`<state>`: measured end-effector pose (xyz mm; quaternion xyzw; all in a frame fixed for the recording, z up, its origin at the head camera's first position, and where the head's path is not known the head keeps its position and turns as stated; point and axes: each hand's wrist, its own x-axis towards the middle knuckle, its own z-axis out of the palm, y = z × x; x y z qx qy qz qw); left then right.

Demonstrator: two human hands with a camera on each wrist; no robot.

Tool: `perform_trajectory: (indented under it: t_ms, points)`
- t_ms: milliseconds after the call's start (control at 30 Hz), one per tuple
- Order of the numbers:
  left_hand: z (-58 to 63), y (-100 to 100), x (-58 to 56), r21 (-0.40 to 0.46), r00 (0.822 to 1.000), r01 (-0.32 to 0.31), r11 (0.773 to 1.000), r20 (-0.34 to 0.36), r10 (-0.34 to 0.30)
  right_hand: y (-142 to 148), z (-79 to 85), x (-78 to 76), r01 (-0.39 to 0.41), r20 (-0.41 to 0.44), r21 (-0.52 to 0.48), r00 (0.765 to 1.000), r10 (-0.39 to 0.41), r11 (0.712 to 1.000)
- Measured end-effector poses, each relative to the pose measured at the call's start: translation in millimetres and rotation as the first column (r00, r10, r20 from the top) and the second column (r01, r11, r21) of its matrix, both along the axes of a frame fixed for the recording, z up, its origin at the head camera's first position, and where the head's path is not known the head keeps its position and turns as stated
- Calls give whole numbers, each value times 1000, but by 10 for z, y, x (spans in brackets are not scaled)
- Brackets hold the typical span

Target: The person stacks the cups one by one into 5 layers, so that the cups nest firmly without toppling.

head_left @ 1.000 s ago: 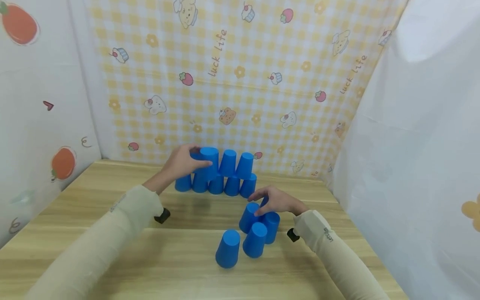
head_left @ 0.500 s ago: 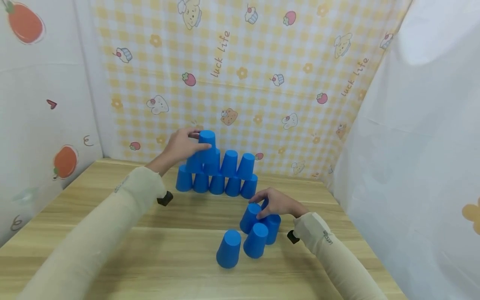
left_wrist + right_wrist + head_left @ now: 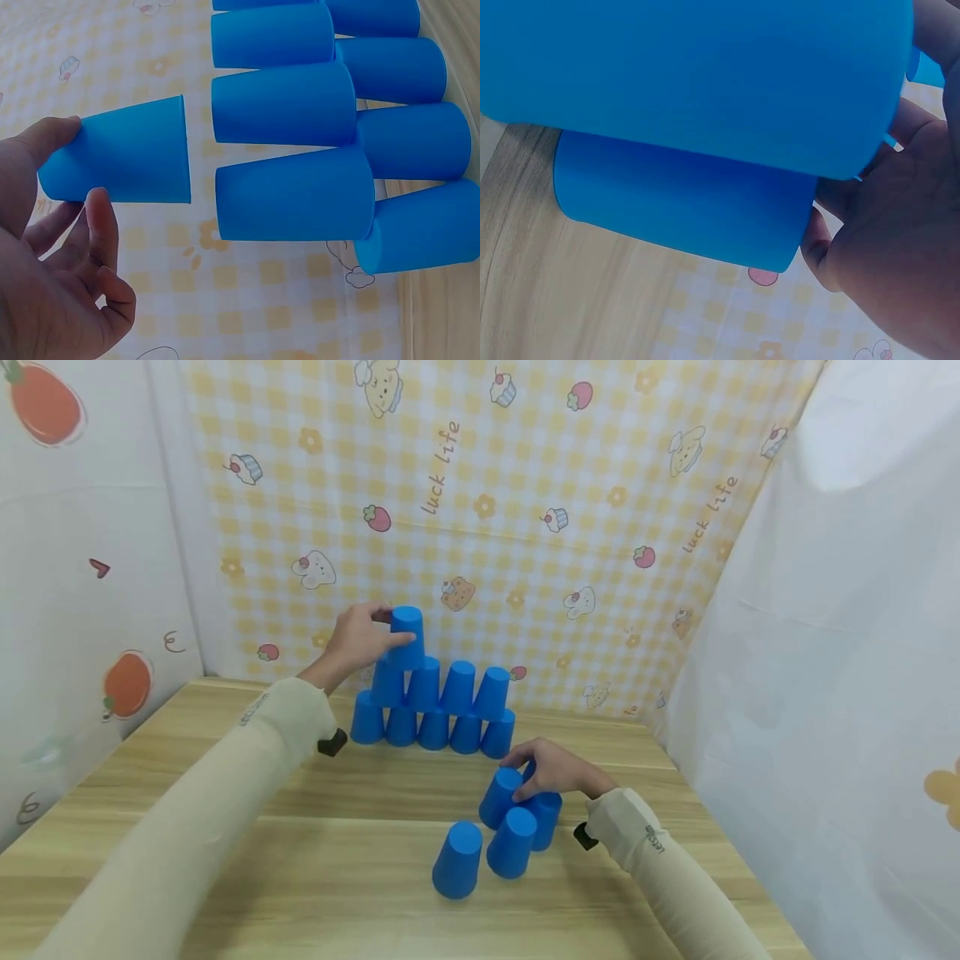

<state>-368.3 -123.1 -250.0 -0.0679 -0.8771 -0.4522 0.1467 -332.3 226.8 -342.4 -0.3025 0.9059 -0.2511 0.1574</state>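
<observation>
My left hand pinches an upside-down blue cup between thumb and fingers, high at the left end of the cup wall. In the left wrist view, a gap shows between this held cup and the nearest upper-row cup. The wall is a bottom row of several blue cups with an upper row on it. At the right, my right hand holds the top of another blue cup, thumb on its near side. My right fingers curl by the cups' narrow ends, partly hidden.
Close in front of my right hand stand two upside-down blue cups, one against the cluster and one apart to the left. Another cup sits under the right hand. A patterned cloth hangs behind the wooden table.
My left hand has lifted its cup from in front of the upper row to above it, shifting slightly left. The right hand has stayed at its cup.
</observation>
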Motion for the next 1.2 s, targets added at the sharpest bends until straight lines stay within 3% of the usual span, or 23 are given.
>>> perform_trajectory:
  t_ms: [600, 833, 1200]
  points:
    - [-99, 57, -222, 35, 1000, -3, 999, 16, 2, 12, -102, -28, 21, -16, -23, 1000, -22, 1000]
    - [-144, 47, -241, 27, 1000, 5, 1000, -8, -4, 25, -116, -20, 44, -16, -27, 999, -45, 999]
    - [-196, 51, -246, 42, 999, 33, 999, 11, -34, 36, -119, -31, 31, -28, -27, 999, -32, 999]
